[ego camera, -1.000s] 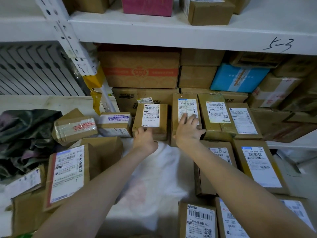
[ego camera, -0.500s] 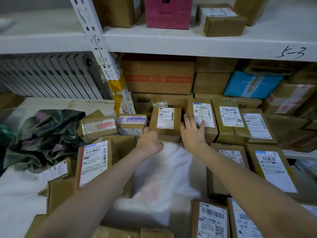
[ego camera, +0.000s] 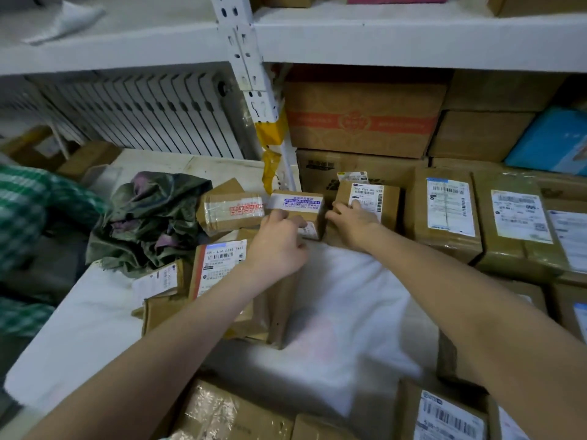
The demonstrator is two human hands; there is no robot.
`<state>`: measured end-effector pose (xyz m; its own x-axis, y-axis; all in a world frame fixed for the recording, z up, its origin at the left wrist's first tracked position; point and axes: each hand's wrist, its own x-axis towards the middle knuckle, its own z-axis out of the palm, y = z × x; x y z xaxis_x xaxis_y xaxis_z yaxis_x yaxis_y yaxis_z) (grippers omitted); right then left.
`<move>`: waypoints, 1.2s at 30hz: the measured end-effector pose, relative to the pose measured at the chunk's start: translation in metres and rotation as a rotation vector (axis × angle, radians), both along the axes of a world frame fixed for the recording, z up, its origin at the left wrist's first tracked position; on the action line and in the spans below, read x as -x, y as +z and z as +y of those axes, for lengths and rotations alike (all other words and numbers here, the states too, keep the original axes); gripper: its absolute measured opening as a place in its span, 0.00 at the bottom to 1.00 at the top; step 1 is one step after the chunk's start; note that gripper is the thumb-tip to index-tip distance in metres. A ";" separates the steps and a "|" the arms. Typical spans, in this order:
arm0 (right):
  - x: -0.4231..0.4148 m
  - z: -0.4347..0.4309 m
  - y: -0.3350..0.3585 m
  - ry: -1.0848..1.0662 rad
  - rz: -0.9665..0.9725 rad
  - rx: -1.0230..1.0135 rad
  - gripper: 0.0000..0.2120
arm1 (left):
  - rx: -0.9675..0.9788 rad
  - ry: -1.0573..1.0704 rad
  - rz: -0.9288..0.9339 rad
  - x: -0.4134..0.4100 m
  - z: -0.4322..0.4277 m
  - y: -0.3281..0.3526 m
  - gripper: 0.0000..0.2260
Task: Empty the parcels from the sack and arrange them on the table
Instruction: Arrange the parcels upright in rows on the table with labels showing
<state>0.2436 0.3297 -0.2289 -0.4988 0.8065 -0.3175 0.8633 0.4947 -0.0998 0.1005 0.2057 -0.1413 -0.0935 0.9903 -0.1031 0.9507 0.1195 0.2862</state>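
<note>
Two small brown parcels stand side by side at the back of the table (ego camera: 73,331). My left hand (ego camera: 279,246) curls around the front of the blue-label parcel (ego camera: 300,203). My right hand (ego camera: 354,222) grips the left front of the white-label parcel (ego camera: 381,198) next to it. A crumpled dark green sack (ego camera: 149,217) lies to the left. Beside it are a taped parcel (ego camera: 232,211) and a flat parcel with a big label (ego camera: 219,265). A white plastic sheet (ego camera: 349,309) lies under my forearms.
Labelled parcels (ego camera: 448,214) stand in rows to the right, and more sit at the near edge (ego camera: 222,411). Large cartons (ego camera: 362,119) and a blue box (ego camera: 552,141) fill the lower shelf behind. A white shelf post (ego camera: 244,58) and a radiator (ego camera: 143,115) stand behind the table. Green checked fabric (ego camera: 22,214) lies at far left.
My left hand moved from the white-label parcel to the blue-label one. My right hand left the taller parcel and took the white-label parcel. The camera swung left.
</note>
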 end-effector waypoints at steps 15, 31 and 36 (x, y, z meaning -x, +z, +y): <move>0.071 -0.115 -0.010 -0.647 0.720 0.846 0.22 | 0.315 0.483 0.015 0.083 -0.059 0.008 0.60; 0.087 -0.158 -0.036 -1.069 1.220 1.373 0.18 | 0.209 0.467 -0.310 0.105 -0.092 -0.011 0.57; 0.101 -0.165 -0.040 -1.075 1.140 1.219 0.35 | 0.208 0.454 -0.378 0.119 -0.100 -0.010 0.52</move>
